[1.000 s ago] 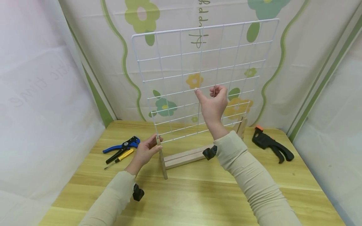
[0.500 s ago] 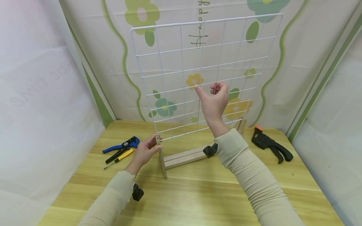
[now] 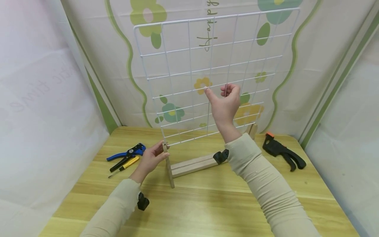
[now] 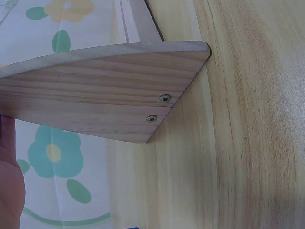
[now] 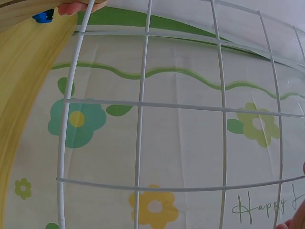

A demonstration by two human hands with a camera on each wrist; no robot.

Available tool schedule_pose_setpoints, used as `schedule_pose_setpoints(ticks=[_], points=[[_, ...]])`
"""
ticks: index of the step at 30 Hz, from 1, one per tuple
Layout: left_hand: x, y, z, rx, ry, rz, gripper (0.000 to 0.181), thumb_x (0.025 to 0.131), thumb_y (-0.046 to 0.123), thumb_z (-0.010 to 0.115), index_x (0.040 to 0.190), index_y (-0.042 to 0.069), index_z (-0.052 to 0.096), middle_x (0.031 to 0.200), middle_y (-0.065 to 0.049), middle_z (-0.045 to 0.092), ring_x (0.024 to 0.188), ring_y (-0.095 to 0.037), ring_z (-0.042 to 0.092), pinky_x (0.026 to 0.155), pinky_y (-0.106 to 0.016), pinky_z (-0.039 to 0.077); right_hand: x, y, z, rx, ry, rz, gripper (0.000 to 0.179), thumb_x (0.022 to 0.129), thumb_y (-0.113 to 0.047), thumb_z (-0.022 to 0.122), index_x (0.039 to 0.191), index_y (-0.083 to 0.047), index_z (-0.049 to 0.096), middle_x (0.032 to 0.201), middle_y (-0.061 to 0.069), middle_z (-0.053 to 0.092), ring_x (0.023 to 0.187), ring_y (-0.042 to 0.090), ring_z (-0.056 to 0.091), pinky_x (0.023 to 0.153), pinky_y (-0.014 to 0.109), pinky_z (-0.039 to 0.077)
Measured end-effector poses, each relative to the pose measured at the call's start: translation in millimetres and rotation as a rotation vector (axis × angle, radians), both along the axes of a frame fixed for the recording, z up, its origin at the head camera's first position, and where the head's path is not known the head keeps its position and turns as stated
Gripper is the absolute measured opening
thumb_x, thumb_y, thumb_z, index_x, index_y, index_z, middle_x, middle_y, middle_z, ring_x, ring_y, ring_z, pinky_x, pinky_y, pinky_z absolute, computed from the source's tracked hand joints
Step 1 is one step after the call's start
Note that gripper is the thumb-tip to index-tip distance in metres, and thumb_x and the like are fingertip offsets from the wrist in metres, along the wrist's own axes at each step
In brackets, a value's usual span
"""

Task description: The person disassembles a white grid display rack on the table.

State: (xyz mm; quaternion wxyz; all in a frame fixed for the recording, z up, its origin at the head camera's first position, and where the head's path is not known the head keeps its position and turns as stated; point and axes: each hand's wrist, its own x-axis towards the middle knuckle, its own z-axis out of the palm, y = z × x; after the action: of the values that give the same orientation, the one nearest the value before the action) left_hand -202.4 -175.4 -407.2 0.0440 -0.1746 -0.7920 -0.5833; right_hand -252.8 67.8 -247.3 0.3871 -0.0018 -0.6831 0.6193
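Observation:
A white wire grid panel [image 3: 189, 70] stands upright over a wooden stand, its bottom wire level with the tops of the two side pieces. My right hand [image 3: 224, 107] grips the grid's middle, with fingers curled round a wire and thumb in front. With thumb and fingers, my left hand [image 3: 151, 159] pinches the top of the left side board [image 3: 169, 169], right by the grid's lower corner. A grooved crossbar [image 3: 192, 165] joins that board toward the right side board [image 3: 252, 130], which my right forearm partly covers. In the left wrist view, two screws show on the board's outer face [image 4: 90, 95].
Left of the stand lie blue-and-black wire strippers [image 3: 128, 154] and a yellow-handled screwdriver [image 3: 128, 163]. A black bar clamp [image 3: 282, 151] with orange parts lies at the right. A flowered cloth [image 3: 177, 16] hangs behind the wooden tabletop [image 3: 189, 210].
The grid has risen, its top wire and bottom wire both higher in the head view. My right hand has moved slightly up with it; the left hand stays at the side board.

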Motion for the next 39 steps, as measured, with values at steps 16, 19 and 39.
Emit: schedule_pose_setpoints(ticks=[16,19,39], points=[[-1.2,2.8,4.4,-0.024,0.049,-0.016,0.038,0.086,-0.001,0.062,0.122,-0.007,0.054,0.116,-0.03,0.058,0.116,-0.032,0.054,0.096,-0.04,0.043,7.3,9.4,2.0,-0.015,-0.019,-0.007,0.05,0.07,-0.027,0.081,0.097,-0.01,0.043,0.092,-0.002,0.047,0.086,0.014,0.046,0.076,0.022,0.041],[-1.8,2.1,6.3,-0.026,0.031,-0.024,0.037,0.086,-0.002,0.062,0.121,-0.008,0.054,0.116,-0.029,0.058,0.115,-0.037,0.053,0.095,-0.041,0.043,9.2,13.0,0.6,-0.027,-0.031,-0.02,0.051,0.069,-0.028,0.082,0.097,-0.011,0.043,0.091,-0.003,0.048,0.085,0.011,0.045,0.075,0.02,0.04],[-40.8,-28.8,-0.2,-0.062,-0.057,-0.373,0.049,0.091,0.008,0.058,0.138,0.006,0.043,0.137,-0.019,0.046,0.113,-0.006,0.052,0.089,-0.023,0.048,26.8,29.5,-10.3,-0.049,-0.018,-0.038,0.05,0.069,-0.027,0.082,0.098,-0.01,0.044,0.092,-0.001,0.05,0.087,0.011,0.046,0.079,0.021,0.04]])
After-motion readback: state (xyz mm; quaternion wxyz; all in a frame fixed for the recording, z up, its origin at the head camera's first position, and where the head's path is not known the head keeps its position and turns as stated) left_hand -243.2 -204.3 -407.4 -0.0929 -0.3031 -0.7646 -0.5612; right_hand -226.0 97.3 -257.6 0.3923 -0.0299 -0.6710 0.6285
